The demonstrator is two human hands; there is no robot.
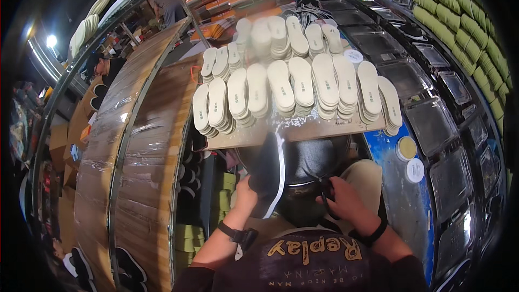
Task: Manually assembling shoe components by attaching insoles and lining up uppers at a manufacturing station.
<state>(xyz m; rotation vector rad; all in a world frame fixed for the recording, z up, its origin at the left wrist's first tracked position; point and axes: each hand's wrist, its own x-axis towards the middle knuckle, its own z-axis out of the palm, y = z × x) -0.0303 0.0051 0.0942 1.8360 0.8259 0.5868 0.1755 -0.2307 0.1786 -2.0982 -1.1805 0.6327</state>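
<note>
My left hand is closed round the side of a black shoe with a white sole edge, held upright in front of my body. Blur softens the shoe's upper end, and my left fingertips are hidden behind it. In my right hand is a pair of black-handled scissors, its blades pointing left toward the shoe but apart from it. Behind both hands sits a shiny black rounded surface. Just beyond, several stacks of cream insoles stand in rows on a board.
Left of me runs a wooden rack wrapped in clear film. A conveyor with dark metal trays passes on the right, beside a blue ledge with a round tub and a white lid. Green bundles are stacked far right.
</note>
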